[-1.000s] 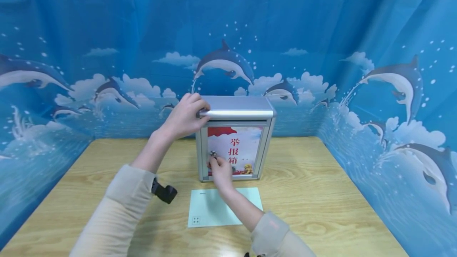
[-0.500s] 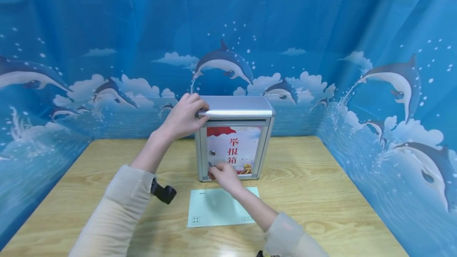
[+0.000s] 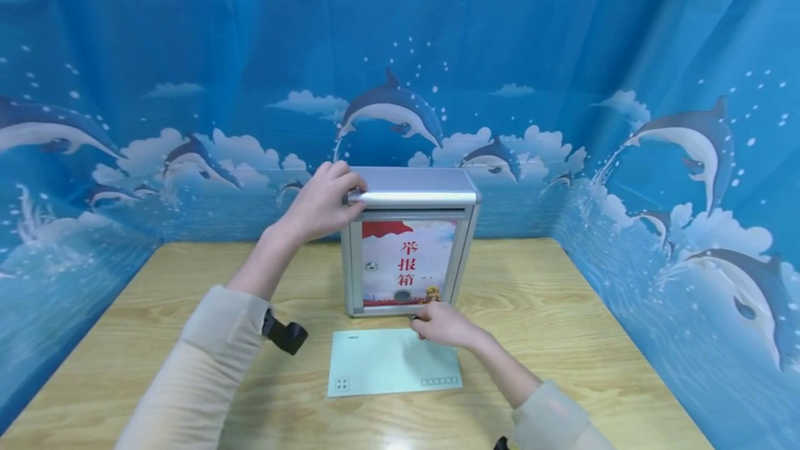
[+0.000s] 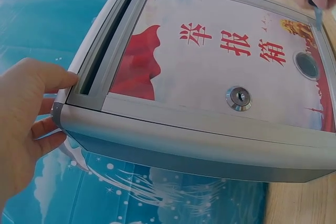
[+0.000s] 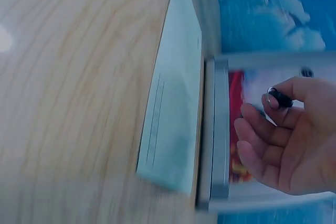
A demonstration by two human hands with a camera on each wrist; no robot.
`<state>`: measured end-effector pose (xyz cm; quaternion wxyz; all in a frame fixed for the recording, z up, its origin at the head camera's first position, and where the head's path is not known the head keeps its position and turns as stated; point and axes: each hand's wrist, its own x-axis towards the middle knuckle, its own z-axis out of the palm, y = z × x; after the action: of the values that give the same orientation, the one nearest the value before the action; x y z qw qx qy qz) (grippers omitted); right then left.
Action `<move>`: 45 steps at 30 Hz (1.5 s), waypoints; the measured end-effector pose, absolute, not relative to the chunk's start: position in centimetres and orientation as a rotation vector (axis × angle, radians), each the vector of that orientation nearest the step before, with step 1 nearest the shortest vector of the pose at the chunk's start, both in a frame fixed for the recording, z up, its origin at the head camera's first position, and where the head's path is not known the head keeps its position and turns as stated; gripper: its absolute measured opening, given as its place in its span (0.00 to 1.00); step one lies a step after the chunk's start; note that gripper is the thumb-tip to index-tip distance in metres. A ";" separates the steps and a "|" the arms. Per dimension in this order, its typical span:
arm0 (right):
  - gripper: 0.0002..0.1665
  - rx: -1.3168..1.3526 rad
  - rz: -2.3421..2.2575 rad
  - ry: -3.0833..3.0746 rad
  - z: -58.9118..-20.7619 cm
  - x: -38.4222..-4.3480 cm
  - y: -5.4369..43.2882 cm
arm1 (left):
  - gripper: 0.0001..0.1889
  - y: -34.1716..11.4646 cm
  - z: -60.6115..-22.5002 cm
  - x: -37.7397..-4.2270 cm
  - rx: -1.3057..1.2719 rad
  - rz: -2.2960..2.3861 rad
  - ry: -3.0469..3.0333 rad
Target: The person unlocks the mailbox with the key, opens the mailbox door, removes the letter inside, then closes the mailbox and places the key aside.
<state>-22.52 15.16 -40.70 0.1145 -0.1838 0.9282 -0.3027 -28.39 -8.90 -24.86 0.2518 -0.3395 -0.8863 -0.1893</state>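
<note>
A silver metal suggestion box (image 3: 409,198) with a slot near its top stands upright on the table. Its printed front panel (image 4: 199,40) carries red characters and a round keyhole lock (image 4: 239,98). My left hand (image 3: 321,203) grips the box's upper left corner, thumb on the front by the slot (image 4: 110,38). Below the box's lower right front, my right hand (image 3: 446,325) pinches a small key (image 5: 281,98) with a black head and a thin ring. Its metal blade shows in the left wrist view. No key sits in the lock.
A pale green envelope (image 3: 394,363) lies flat on the wooden table (image 3: 537,339) in front of the box. Blue dolphin-printed curtains (image 3: 250,54) enclose the back and both sides. A black wrist camera (image 3: 286,335) juts from the left cuff.
My right hand has pulled away from the lock with the key, moving down and right past the panel's lower edge. The left hand keeps its grip on the corner.
</note>
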 end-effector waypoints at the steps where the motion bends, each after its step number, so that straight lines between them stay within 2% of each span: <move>1: 0.22 -0.523 -0.892 2.720 -40.8 -22.5 15.8 | 0.07 -8.9 -24.9 -28.4 -0.918 -0.519 -2.416; 10: 0.22 -0.401 -0.896 2.758 -42.2 -22.2 21.2 | 0.08 -8.7 -24.9 -28.3 -0.881 -0.535 -2.427; 19: 0.23 -0.320 -0.917 2.718 -44.0 -21.0 24.3 | 0.08 -8.7 -25.0 -28.3 -0.880 -0.538 -2.425; 37: 0.21 -0.338 -0.767 2.647 -44.3 -19.9 24.1 | 0.08 -8.4 -25.1 -28.2 -0.832 -0.518 -2.435; 45: 0.24 -0.348 -0.743 2.648 -44.6 -20.1 24.1 | 0.08 -8.4 -25.1 -28.2 -0.823 -0.533 -2.440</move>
<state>-20.07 24.14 -44.57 0.1839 -0.1232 0.9389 -0.2635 -28.17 -8.36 -25.07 0.2533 -0.3027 -0.8977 -0.1960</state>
